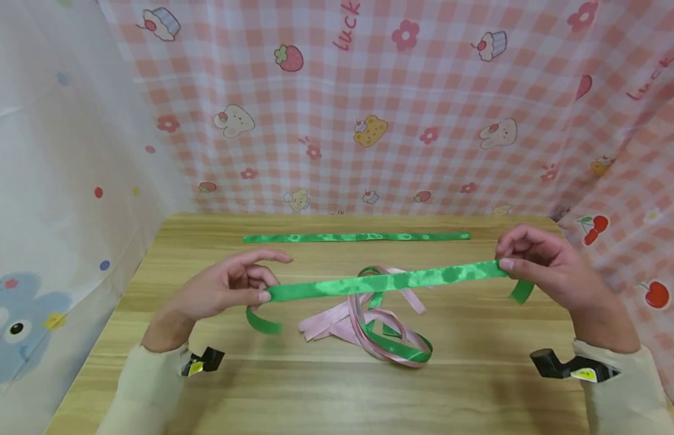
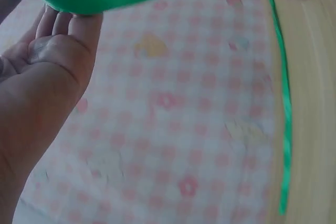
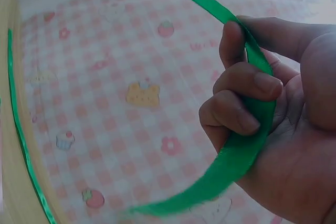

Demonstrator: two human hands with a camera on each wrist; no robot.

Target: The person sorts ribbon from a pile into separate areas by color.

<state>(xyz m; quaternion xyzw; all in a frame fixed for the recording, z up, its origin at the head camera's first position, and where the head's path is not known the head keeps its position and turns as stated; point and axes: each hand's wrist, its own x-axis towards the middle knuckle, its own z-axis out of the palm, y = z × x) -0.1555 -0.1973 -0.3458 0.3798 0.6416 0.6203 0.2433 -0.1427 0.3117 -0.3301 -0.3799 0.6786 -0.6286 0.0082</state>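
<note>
Green ribbon [image 1: 388, 282] stretched taut above the table [image 1: 315, 386] (over a ribbon heap [image 1: 369, 326]), left hand [image 1: 217, 293] and right hand [image 1: 549, 269] each pinching one end, keeping it flat.

Wooden table [image 1: 478, 386] with ribbon pile [image 1: 369, 329], green strip [image 1: 356, 237]

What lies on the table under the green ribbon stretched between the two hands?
A tangled pile of pink and green ribbons lies on the wooden table directly beneath the taut green patterned ribbon, held by left hand and right hand.
</note>
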